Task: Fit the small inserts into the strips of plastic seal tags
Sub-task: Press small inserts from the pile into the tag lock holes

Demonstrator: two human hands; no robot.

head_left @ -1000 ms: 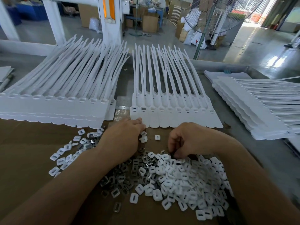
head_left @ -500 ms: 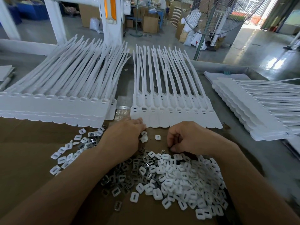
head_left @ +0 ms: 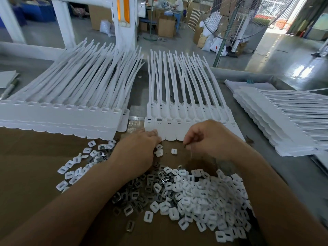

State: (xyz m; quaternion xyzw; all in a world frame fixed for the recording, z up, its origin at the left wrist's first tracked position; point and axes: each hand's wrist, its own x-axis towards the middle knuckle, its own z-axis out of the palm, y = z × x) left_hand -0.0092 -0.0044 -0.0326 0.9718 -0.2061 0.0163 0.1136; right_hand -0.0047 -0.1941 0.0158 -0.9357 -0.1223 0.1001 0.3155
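Observation:
A strip of white plastic seal tags (head_left: 171, 129) lies in the middle, its heads toward me and its tails pointing away. My left hand (head_left: 136, 151) rests on the cardboard with straight fingertips touching the strip's near left edge. My right hand (head_left: 211, 139) hovers at the strip's near edge with its fingers curled, pinching a small dark insert (head_left: 185, 145) at the fingertips. A heap of white inserts (head_left: 205, 196) lies below my hands. Dark metal inserts (head_left: 136, 194) are mixed in on its left side.
A tall stack of tag strips (head_left: 62, 118) sits at the left and another stack (head_left: 276, 125) at the right. More white inserts (head_left: 78, 166) are scattered on the brown cardboard sheet (head_left: 32, 183). A standing fan (head_left: 236, 20) rises behind the table.
My right hand has lifted off the insert heap and moved away from me to the strip's near edge. My left hand has stayed in place.

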